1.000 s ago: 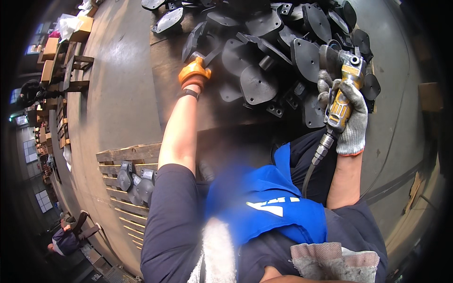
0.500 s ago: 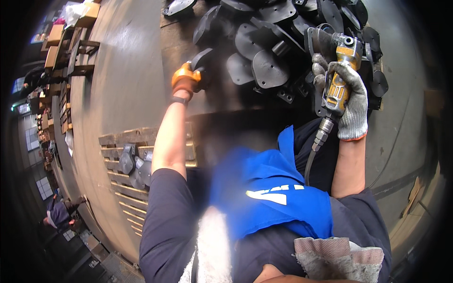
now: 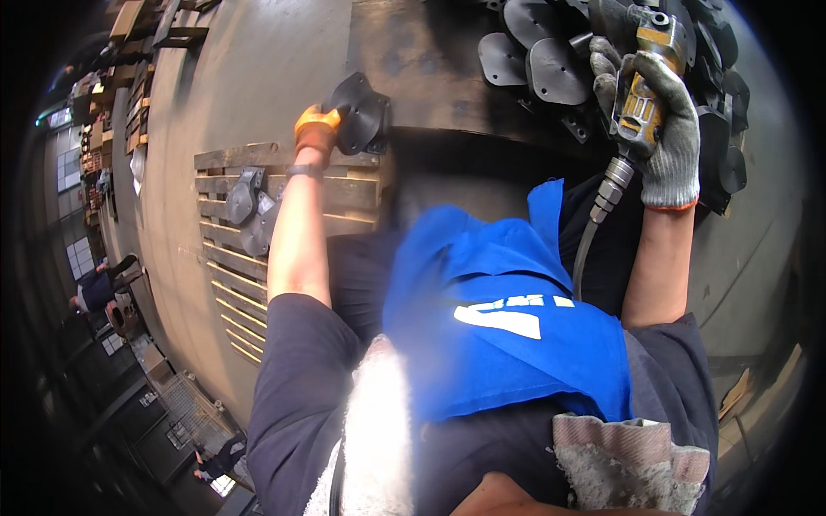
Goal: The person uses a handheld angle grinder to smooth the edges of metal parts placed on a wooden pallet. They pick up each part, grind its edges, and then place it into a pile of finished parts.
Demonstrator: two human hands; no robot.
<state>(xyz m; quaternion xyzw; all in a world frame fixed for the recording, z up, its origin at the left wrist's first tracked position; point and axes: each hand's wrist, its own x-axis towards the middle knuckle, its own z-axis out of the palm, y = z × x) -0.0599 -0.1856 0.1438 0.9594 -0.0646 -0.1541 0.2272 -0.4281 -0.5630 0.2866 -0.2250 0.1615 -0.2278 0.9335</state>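
My left hand (image 3: 316,132), in an orange glove, is closed on the edge of a black metal bracket (image 3: 361,119) with a rounded plate and small holes. It holds the bracket up beyond the left end of the dark worktable (image 3: 409,73), near the pallet. In a grey knitted glove, my right hand (image 3: 674,129) grips a yellow air-powered tool (image 3: 641,112); a metal coupling and air hose (image 3: 583,256) run down from it. The tool's head is beside a pile of similar black brackets (image 3: 557,72) at the table's right.
A slatted wooden pallet (image 3: 335,191) lies at the left, with a few brackets (image 3: 243,199) on it. Farther left are stacked pallets and boxes (image 3: 138,107). Two other people (image 3: 99,285) are in the far left background. My blue apron (image 3: 508,344) covers my lap.
My left hand has carried the bracket leftward, away from the pile and toward the pallet, and its plate face now shows. The view has shifted. My right hand still grips the tool.
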